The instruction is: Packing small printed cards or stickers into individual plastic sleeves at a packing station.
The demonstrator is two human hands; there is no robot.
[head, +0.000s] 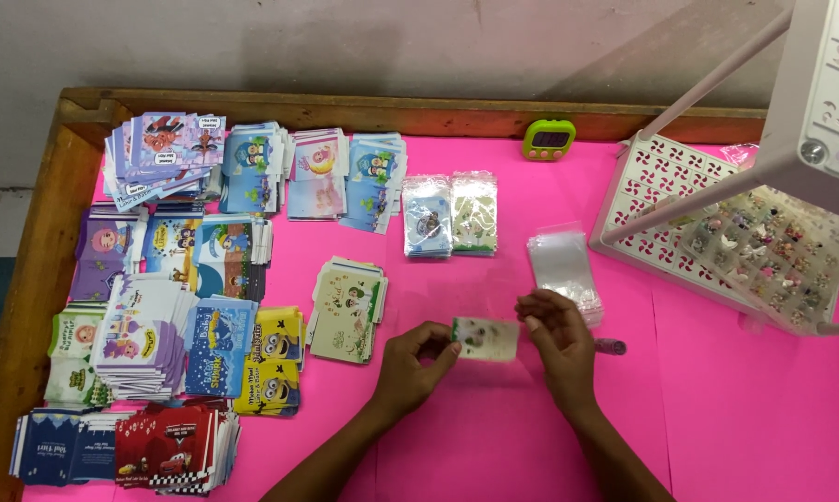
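Right of the green card stack [347, 311], both hands pinch one small card [485, 338]: left hand [408, 363] steadying, right hand [557, 335] should keep edges aligned.

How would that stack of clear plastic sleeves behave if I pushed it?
The stack of clear plastic sleeves looks thin and glossy, so the sleeves would probably slide apart on the pink table cover. They seem light and floppy, likely bending if lifted singly.
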